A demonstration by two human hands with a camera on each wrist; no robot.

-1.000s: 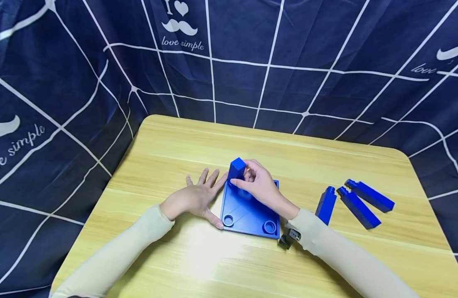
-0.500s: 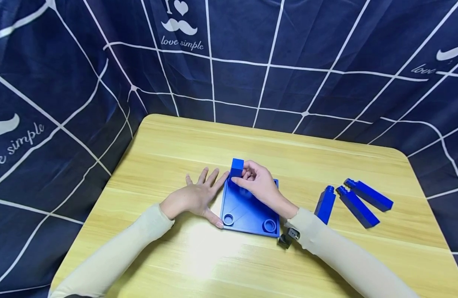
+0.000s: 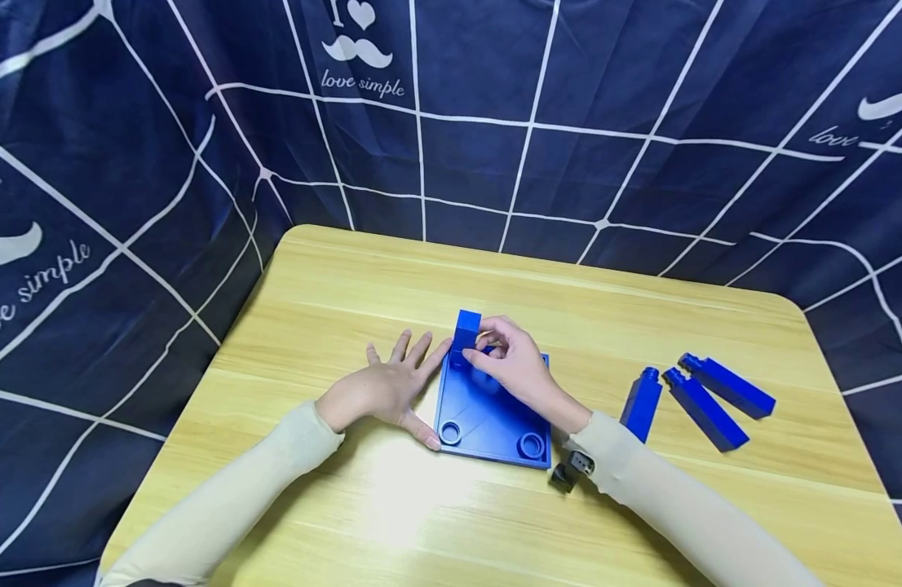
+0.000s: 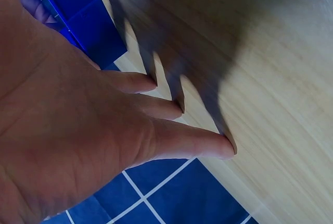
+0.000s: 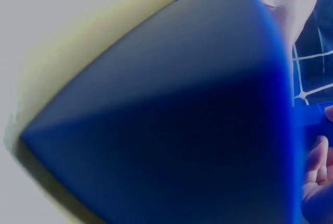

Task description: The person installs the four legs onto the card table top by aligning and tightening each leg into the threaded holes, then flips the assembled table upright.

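A blue square panel (image 3: 488,428) with a raised rim and round sockets lies on the table in the head view. At its far left corner, a blue square leg (image 3: 466,326) stands upright. My right hand (image 3: 520,363) pinches this leg from the right between thumb and fingers. Fingers spread, my left hand (image 3: 388,391) rests on the table, thumb and index tips at the panel's left edge. The right wrist view is mostly filled by the blurred blue panel (image 5: 171,109), with the leg (image 5: 308,114) at its right side. My right forearm and hand hide the panel's far right corner.
Three more blue legs with threaded ends, a near one (image 3: 642,406), a middle one (image 3: 708,410) and a far one (image 3: 730,386), lie to the right. A dark blue checked cloth (image 3: 480,155) hangs behind the wooden table (image 3: 333,281).
The leg has turned, its top going from cornerwise to square-on in the head view. My right thumb has shifted slightly right along it. My left hand stays in place.
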